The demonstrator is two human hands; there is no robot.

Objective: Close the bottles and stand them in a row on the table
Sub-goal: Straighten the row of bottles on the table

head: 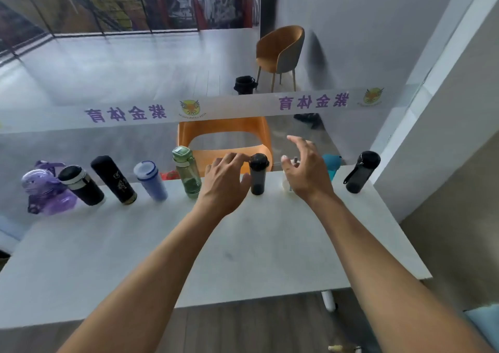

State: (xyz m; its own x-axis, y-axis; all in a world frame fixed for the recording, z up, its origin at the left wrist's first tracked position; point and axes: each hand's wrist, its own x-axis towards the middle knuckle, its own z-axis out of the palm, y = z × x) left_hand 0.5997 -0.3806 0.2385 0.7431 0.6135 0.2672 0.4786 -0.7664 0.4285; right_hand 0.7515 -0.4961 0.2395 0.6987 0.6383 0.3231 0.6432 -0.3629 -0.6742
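Note:
Several capped bottles stand in a row along the far edge of the white table [243, 244]: a purple jug [44, 190], a black flask with a white band [81, 185], a tall black flask [113, 179], a blue-white bottle [151, 181], a green bottle [187, 171], a small dark bottle [258, 174], a teal bottle [331, 165] and a black bottle [361, 171]. My left hand [224, 179] is open, its fingertips touching the dark bottle's lid. My right hand [305, 169] hovers open in front of a whitish bottle [286, 184], which is mostly hidden.
A glass wall with a printed white band [243, 107] stands right behind the table. An orange chair [224, 142] sits beyond it, a brown chair [280, 53] farther back. A white wall [445, 136] borders the table's right side.

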